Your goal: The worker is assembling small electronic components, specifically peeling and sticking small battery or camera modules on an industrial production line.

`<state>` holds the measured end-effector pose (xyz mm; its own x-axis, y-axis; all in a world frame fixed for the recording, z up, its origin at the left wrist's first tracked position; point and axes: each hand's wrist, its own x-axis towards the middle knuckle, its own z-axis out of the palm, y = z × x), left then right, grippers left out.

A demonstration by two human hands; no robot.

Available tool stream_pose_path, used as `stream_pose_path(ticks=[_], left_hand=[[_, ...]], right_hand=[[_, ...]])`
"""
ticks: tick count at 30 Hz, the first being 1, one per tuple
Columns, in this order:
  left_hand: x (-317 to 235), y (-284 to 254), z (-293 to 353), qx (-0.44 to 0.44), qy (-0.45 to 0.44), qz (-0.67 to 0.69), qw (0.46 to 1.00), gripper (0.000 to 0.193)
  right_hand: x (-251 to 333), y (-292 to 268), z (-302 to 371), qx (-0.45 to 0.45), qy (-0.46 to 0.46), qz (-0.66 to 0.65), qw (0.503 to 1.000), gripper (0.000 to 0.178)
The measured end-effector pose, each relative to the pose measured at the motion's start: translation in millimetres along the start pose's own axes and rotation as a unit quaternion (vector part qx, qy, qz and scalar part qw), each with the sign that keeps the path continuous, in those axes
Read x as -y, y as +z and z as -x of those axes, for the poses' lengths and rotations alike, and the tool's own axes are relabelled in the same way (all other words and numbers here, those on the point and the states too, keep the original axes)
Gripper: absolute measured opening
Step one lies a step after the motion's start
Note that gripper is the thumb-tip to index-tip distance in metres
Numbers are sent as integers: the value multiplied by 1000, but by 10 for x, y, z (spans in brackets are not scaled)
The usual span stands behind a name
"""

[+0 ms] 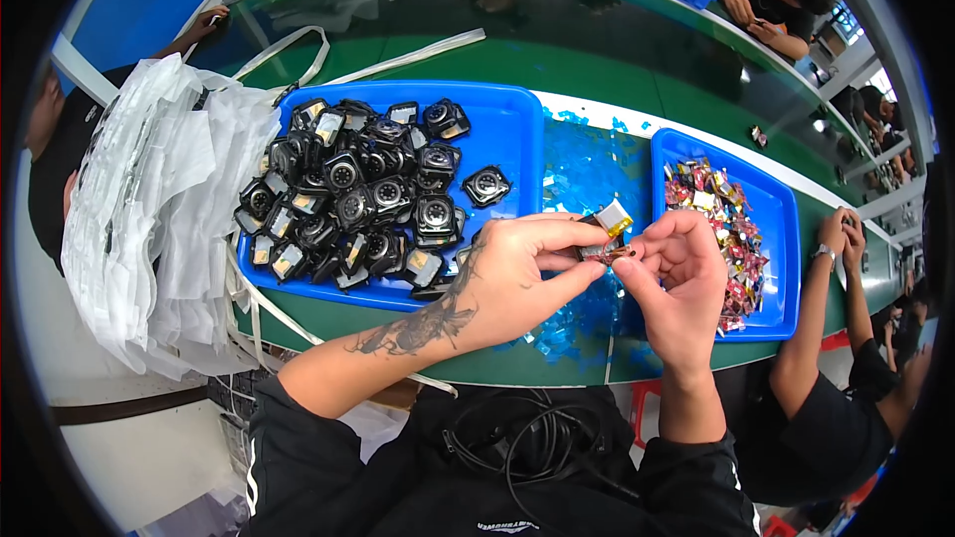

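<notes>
My left hand is closed, its thumb and fingers pinching a small electronic part over the blue-littered patch between two trays. From its top sticks a silver battery cell with a yellowish edge; the part's lower end is dark and reddish. My right hand meets it from the right, thumb and forefinger pinched at the reddish end. Fingertips hide much of this end. Left of my hands, a blue tray holds a heap of black smartwatch housings. To the right, another blue tray holds many small silver, yellow and pinkish-red parts.
Scraps of blue film litter the green table. A tall stack of white wrapping sheets stands at the left. Co-workers' hands are at the right, with others across the table. A black cable lies coiled at my front.
</notes>
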<state>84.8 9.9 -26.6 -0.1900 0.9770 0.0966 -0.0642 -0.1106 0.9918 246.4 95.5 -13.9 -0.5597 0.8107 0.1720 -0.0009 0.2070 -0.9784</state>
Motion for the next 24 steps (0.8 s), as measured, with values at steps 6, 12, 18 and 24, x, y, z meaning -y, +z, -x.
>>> stream_pose_path(ticks=[6, 12, 18, 24], left_hand=[[1, 26, -14, 19, 18, 6, 1000, 51], [-91, -18, -41, -1, -29, 69, 997, 72], [-18, 40, -11, -21, 28, 40, 999, 60], [83, 46, 6, -165, 289, -310, 890, 70]], right_hand=[[-30, -6, -34, -24, -12, 63, 998, 35], [-92, 23, -104, 17, 30, 47, 998, 46], [28, 70, -71, 25, -13, 165, 986, 44], [154, -143, -877, 128, -5, 152, 980, 47]])
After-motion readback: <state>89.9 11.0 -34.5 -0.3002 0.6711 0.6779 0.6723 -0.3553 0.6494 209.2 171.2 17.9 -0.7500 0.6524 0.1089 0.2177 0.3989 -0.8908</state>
